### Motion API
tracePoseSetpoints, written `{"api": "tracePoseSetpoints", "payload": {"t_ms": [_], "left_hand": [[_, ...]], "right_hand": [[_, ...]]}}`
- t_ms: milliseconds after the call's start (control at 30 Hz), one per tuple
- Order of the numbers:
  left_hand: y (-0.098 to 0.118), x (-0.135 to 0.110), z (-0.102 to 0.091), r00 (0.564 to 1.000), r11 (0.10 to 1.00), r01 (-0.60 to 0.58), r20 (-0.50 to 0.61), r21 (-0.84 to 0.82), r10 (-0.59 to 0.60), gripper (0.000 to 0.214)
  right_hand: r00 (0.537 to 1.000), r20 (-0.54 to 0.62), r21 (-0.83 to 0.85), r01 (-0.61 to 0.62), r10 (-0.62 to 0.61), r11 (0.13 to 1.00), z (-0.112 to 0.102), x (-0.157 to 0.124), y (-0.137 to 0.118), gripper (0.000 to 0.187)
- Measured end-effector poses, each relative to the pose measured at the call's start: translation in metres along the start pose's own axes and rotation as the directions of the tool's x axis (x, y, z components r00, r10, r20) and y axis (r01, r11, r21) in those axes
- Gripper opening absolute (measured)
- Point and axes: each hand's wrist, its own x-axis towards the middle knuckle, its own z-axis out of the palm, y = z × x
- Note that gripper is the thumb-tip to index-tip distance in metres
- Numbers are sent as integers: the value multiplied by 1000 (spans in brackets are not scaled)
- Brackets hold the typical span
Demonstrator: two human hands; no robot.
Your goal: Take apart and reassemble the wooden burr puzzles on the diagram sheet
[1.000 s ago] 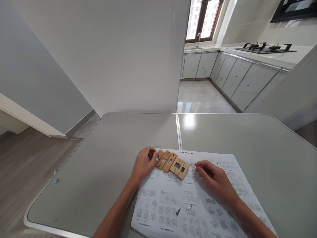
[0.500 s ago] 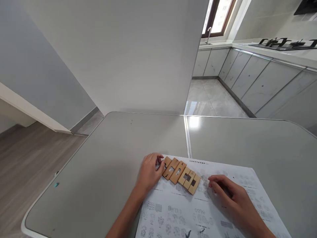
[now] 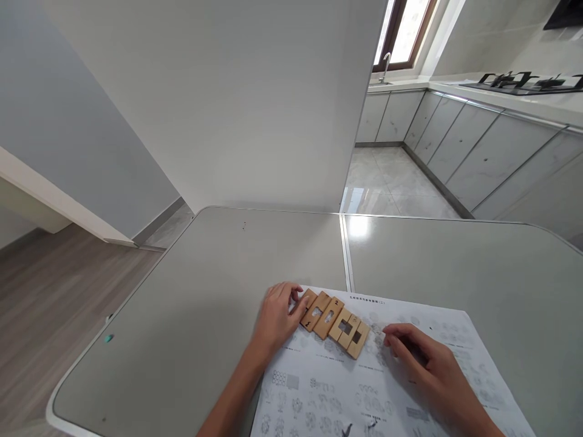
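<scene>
A slanting row of flat wooden puzzle pieces (image 3: 328, 317) lies on a printed sheet (image 3: 334, 382), the pieces edge to edge. Some carry black numbers, and several cut-out openings show between them. My left hand (image 3: 279, 315) is at the row's left end, with bent fingers and the thumb against the leftmost piece (image 3: 308, 298), which it partly covers. To the right of the row, my right hand (image 3: 421, 355) rests on the sheet. Its fingers are curled, thumb and index tip close together, and no object shows in them.
The sheet lies on a grey table (image 3: 182, 340) with a pale seam (image 3: 346, 255) down its middle. A small teal bit (image 3: 108, 338) is near the left edge. Beyond stand a white wall panel (image 3: 237, 109) and kitchen cabinets (image 3: 492, 145) with a gas stove (image 3: 519, 82).
The whole view has shifted very slightly. Both hands and the wooden pieces keep their places on the sheet.
</scene>
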Motion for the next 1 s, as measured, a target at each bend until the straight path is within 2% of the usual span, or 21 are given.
{"api": "tracePoseSetpoints", "payload": {"t_ms": [200,400,667,1000], "left_hand": [[-3,-2,-2,1000,1000,-8,17,-22,8,20],[-2,-2,-4,996,997,-70,49,-11,70,30],[-3,2,-2,993,995,-104,55,0,104,25],[6,4,-8,995,997,-71,62,-28,73,19]], "right_hand": [[992,100,-54,78,-72,996,-6,7,9,39],[990,111,-64,98,-90,993,-7,9,14,37],[990,113,-63,96,-88,993,-10,12,9,38],[990,124,-26,75,-71,997,-8,10,7,34]]}}
